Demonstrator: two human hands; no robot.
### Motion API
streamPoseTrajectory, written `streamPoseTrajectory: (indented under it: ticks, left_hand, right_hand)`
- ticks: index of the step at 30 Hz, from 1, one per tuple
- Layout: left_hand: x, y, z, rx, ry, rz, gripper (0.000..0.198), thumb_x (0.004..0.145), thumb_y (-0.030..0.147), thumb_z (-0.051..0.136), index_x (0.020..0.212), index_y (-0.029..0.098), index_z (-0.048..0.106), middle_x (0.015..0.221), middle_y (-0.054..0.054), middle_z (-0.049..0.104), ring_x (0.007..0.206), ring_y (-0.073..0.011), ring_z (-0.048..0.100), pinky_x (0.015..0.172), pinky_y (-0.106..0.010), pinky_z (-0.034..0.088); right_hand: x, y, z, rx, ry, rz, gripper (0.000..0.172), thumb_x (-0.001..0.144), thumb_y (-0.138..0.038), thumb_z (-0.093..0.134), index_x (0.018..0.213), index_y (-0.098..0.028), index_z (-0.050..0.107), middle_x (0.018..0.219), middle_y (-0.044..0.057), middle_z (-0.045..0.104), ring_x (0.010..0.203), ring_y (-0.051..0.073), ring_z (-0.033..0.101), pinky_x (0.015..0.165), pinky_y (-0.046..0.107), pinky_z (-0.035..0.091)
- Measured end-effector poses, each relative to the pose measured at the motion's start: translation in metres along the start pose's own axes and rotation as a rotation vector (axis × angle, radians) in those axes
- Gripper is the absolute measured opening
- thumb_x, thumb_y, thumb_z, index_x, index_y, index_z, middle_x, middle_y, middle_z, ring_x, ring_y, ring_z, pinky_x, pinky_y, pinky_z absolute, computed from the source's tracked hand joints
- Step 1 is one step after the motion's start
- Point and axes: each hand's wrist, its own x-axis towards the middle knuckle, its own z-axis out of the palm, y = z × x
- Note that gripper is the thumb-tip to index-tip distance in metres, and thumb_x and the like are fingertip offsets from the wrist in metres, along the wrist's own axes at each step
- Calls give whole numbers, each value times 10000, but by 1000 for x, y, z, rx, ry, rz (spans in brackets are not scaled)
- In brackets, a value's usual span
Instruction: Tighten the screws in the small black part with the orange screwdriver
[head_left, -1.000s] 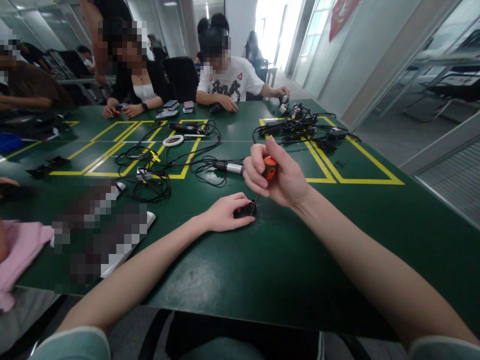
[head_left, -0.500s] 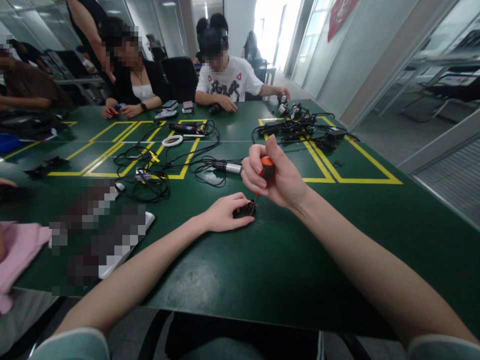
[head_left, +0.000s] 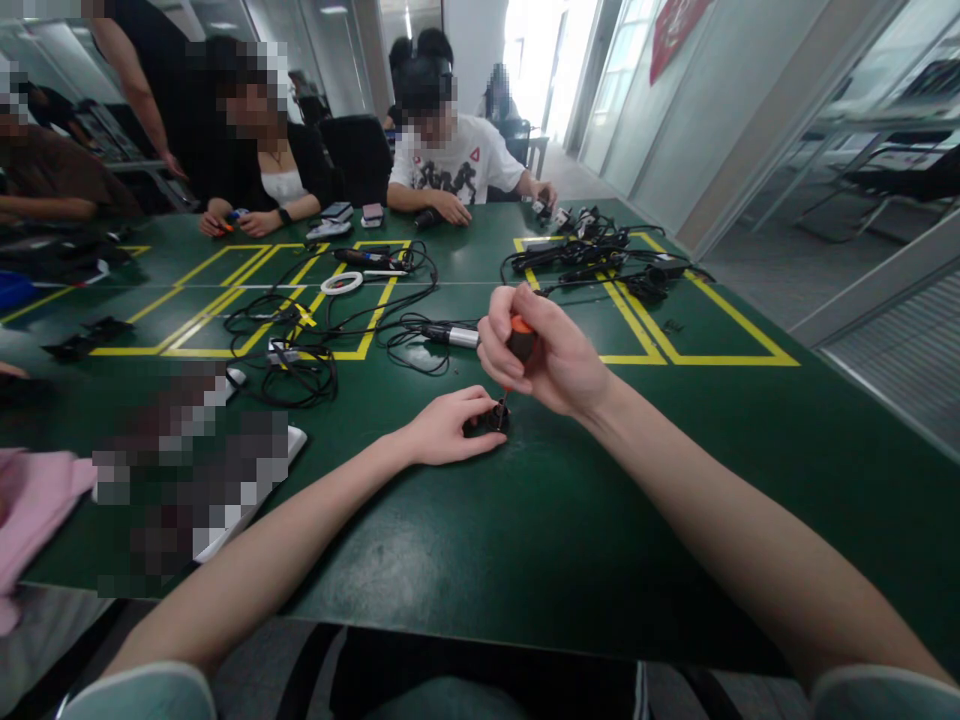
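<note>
Green tabletop (head_left: 525,540): matt and scuffed, it fills the near view; two bare forearms reach out over it from the bottom edge.
Pink cloth (head_left: 30,500): bunched at the near left edge of the table.
Left hand (head_left: 442,428): palm down on the table, fingers and thumb closed around a small black part (head_left: 486,420), pressing it to the surface.
Small black part: on the green tabletop near its middle, at the left hand's fingertips and largely covered by them; its exact shape cannot be told.
Right hand (head_left: 544,355): just above and behind the part, fingers wrapped tight round the handle of an orange-and-black-handled screwdriver (head_left: 520,335).
Screwdriver: nearly upright, thin shaft pointing down, tip meeting the top of the small black part.
Silver-and-black cylindrical tool (head_left: 454,335): lying on the table just behind the right hand, a black lead trailing from it.
Tangle of black cables (head_left: 292,350): left of centre, sprawled across yellow tape lines (head_left: 660,350).
White ring (head_left: 343,283): flat on the table beyond the tangle.
Heap of black cables and adapters (head_left: 600,260): far right, inside a yellow taped rectangle.
Person in a white printed T-shirt (head_left: 450,160): seated at the far side, one hand reaching the heap.
Person in a black top (head_left: 270,170): seated further left, hands together on the table.
</note>
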Motion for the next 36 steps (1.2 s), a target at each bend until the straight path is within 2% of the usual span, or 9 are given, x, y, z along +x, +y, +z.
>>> streamPoseTrajectory:
  ticks: [3,6,10,16,20,25,30,33,36]
  left_hand:
    - [0,1,-1,2,-7,-2,308,976,443,680,1133,185,738,1126,-86,708,1013,-228,705,961,-360,574]
    - [0,1,-1,3,-9,-10,314,972,444,683,1143,184,731,1105,-81,703,988,-222,701,930,-346,576]
    - [0,1,-2,20,-1,-5,328,970,457,678,1139,182,738,1032,-66,674,914,-209,679,862,-329,566]
    - [0,2,-2,4,5,9,339,972,461,666,1121,167,745,1036,-73,671,884,-206,663,834,-329,556]
    - [0,2,-1,-5,3,3,325,970,446,674,1132,172,737,1085,-84,685,964,-226,693,906,-348,568]
    - [0,1,-1,8,6,-7,327,962,441,692,1155,180,730,1059,-68,686,920,-213,683,859,-335,568]
    - [1,1,-2,29,-1,2,314,967,435,688,1139,176,735,984,-51,659,851,-194,647,788,-314,541]
    - [0,2,-2,24,-4,3,316,970,441,683,1129,175,741,1008,-59,664,871,-199,654,811,-319,546]
    - [0,2,-2,11,-7,1,314,971,441,680,1133,180,744,1062,-69,676,911,-204,665,853,-325,553]
  right_hand:
    - [1,-1,1,-4,9,26,524,1005,-602,625,685,-198,531,547,-53,492,413,66,379,398,198,322]
    - [2,-3,4,39,-15,45,565,1009,-601,614,638,-186,515,565,-51,441,429,55,323,385,188,266]
    - [0,-5,5,77,-27,36,470,979,-597,660,762,-201,528,560,-82,407,436,55,276,392,167,233]
    - [-1,2,0,75,-13,-46,395,943,-412,780,792,-203,480,584,-96,501,414,33,336,405,149,268]
    - [0,3,-1,33,-15,-32,414,941,-498,765,768,-172,576,607,-54,563,425,51,437,416,182,342]
    - [0,0,5,5,46,39,491,988,-589,649,735,-173,588,545,-51,485,437,67,386,428,202,309]
    - [0,1,4,57,27,13,352,981,-507,668,853,-217,516,534,-93,473,416,67,276,414,183,232]
    - [0,0,4,61,22,6,366,983,-461,675,793,-209,491,555,-81,484,423,63,307,418,180,249]
    - [1,-2,4,43,35,30,460,1016,-510,621,709,-185,516,570,-51,479,434,66,364,427,192,297]
